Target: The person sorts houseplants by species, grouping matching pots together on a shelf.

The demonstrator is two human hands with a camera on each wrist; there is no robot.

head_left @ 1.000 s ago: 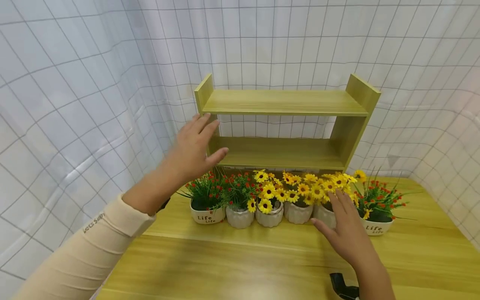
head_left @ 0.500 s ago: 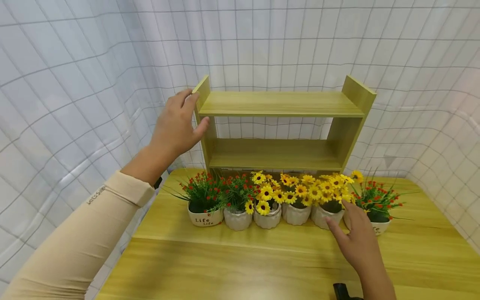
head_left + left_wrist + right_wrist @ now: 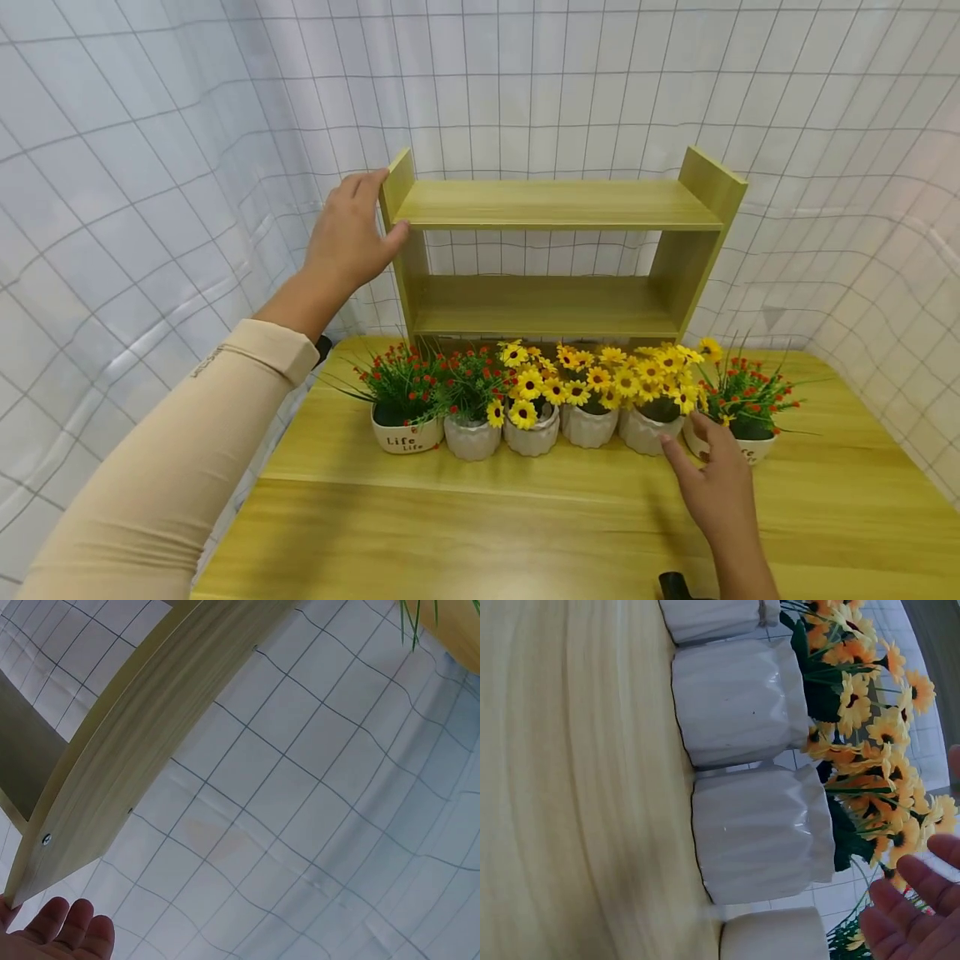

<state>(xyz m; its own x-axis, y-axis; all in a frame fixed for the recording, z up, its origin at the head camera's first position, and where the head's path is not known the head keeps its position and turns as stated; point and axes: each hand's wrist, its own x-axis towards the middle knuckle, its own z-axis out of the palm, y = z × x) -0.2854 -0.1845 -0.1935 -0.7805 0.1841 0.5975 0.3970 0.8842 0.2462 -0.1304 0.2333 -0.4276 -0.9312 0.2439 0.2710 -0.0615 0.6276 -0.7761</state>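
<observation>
My left hand (image 3: 347, 237) is at the left side panel of a two-tier wooden shelf (image 3: 555, 207); its index fingertip touches the panel's upper corner. In the left wrist view the other fingers (image 3: 75, 922) stand loosely bent, apart from the panel. My right hand (image 3: 712, 492) hovers, fingers spread, before the right end of a row of potted flowers. Nearest to it is a white fluted pot (image 3: 761, 832) of yellow flowers (image 3: 663, 375), and partly behind it a pot of red flowers (image 3: 750, 396). No object shows in the right hand.
Along the row stand more white pots (image 3: 472, 437), and at its left end a "Life" planter (image 3: 405, 437) with red flowers. All stand on a wooden table (image 3: 450, 533) before the shelf. A black object (image 3: 673, 586) lies at the near edge. Grid-patterned curtain (image 3: 555, 83) surrounds the table.
My left hand has moved left and up from in front of the shelf's left side to the panel's upper corner. My right hand has drawn back slightly from the yellow flowers, moving right.
</observation>
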